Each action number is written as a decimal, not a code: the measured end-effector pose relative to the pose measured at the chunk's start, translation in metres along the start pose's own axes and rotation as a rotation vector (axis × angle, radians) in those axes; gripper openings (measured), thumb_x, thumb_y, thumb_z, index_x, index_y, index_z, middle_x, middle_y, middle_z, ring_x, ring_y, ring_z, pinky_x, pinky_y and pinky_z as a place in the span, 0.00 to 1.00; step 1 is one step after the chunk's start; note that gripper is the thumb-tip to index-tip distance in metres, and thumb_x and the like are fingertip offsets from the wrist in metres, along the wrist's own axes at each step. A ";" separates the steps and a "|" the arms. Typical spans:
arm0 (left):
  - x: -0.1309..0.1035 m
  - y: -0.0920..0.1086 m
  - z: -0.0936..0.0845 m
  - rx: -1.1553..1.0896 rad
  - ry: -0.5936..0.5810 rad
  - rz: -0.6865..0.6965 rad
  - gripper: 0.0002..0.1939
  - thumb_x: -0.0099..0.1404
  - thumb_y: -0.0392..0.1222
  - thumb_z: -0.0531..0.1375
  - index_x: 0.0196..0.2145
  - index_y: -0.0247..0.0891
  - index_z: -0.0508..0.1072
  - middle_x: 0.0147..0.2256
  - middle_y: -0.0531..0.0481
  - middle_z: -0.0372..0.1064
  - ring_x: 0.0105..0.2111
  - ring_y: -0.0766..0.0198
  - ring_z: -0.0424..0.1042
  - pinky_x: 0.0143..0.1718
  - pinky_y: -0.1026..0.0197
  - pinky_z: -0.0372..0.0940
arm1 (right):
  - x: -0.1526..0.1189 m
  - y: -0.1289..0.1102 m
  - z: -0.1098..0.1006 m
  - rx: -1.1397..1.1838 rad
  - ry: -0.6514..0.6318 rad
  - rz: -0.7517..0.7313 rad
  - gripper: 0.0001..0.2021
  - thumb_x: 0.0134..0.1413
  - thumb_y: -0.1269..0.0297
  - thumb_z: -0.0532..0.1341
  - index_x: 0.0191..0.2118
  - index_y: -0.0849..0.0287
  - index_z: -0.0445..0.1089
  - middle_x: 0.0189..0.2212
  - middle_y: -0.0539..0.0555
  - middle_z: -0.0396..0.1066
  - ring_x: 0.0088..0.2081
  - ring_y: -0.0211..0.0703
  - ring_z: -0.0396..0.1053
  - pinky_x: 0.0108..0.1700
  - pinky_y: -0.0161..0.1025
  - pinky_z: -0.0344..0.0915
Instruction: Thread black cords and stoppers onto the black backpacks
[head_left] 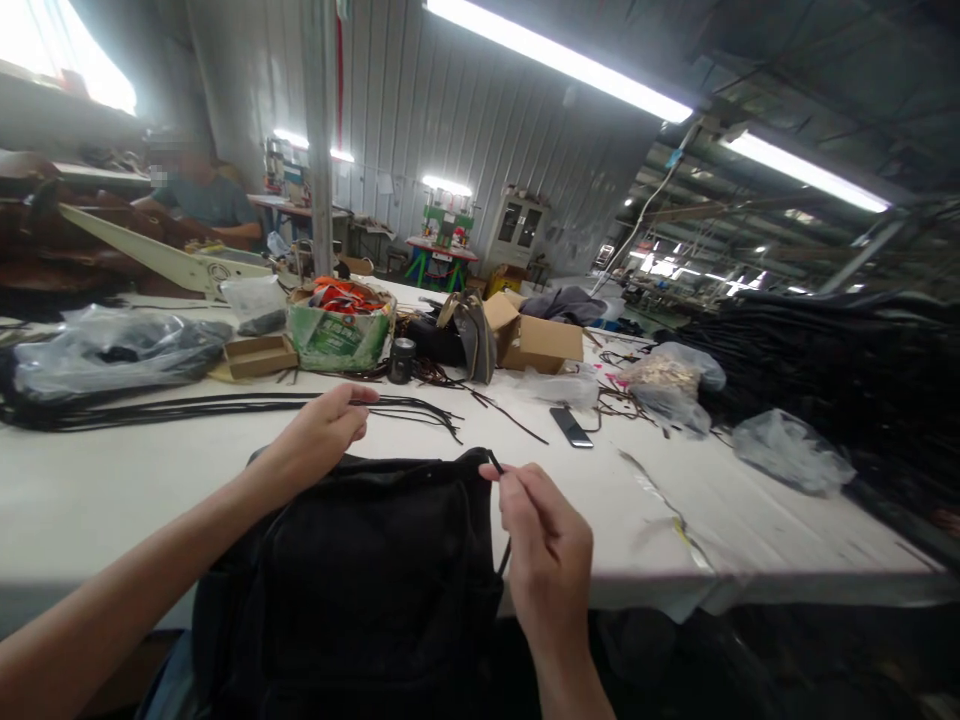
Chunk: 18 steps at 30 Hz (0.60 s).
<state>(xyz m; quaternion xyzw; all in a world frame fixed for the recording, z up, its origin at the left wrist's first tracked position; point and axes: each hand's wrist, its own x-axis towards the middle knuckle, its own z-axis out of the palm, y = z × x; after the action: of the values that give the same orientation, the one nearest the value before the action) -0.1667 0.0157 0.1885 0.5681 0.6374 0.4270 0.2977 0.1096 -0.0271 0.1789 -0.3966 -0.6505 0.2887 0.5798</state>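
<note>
Right hand (551, 545) pinches thin black cord (496, 463) at black bag (360, 570) top edge, near bench (112, 480) edge; left hand (326, 430) pinched shut just left, grip contents unclear.

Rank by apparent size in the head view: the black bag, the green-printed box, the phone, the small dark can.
1. black bag, though it lies nearest the camera, which inflates it
2. green-printed box
3. phone and small dark can look alike, so I leave them unranked.

Bright ceiling tube lights (559, 55), window glare upper left, wide-angle bending at edges.
</note>
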 end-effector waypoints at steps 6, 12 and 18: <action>0.011 -0.004 0.035 0.352 -0.161 0.195 0.23 0.72 0.55 0.56 0.50 0.37 0.82 0.39 0.44 0.82 0.40 0.49 0.79 0.46 0.50 0.68 | -0.005 0.048 0.019 -0.404 -0.197 0.129 0.15 0.71 0.64 0.63 0.32 0.56 0.83 0.29 0.53 0.79 0.30 0.44 0.74 0.33 0.39 0.60; 0.028 -0.027 0.052 0.380 -0.361 0.180 0.25 0.66 0.43 0.56 0.53 0.34 0.86 0.54 0.40 0.84 0.56 0.46 0.81 0.61 0.50 0.70 | -0.010 0.057 0.045 -0.685 -0.206 0.139 0.12 0.69 0.67 0.65 0.31 0.55 0.81 0.28 0.54 0.81 0.28 0.45 0.76 0.30 0.41 0.53; 0.034 -0.027 0.051 0.385 -0.561 0.216 0.19 0.64 0.40 0.58 0.44 0.41 0.89 0.45 0.50 0.87 0.47 0.51 0.84 0.52 0.56 0.71 | 0.004 0.050 0.049 -0.791 -0.321 0.200 0.12 0.70 0.64 0.65 0.34 0.55 0.82 0.33 0.56 0.84 0.35 0.49 0.82 0.33 0.42 0.55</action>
<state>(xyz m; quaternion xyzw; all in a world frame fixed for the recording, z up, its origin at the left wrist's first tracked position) -0.1411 0.0600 0.1444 0.7731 0.5358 0.1555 0.3017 0.0706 0.0067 0.1310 -0.5992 -0.7512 0.1302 0.2442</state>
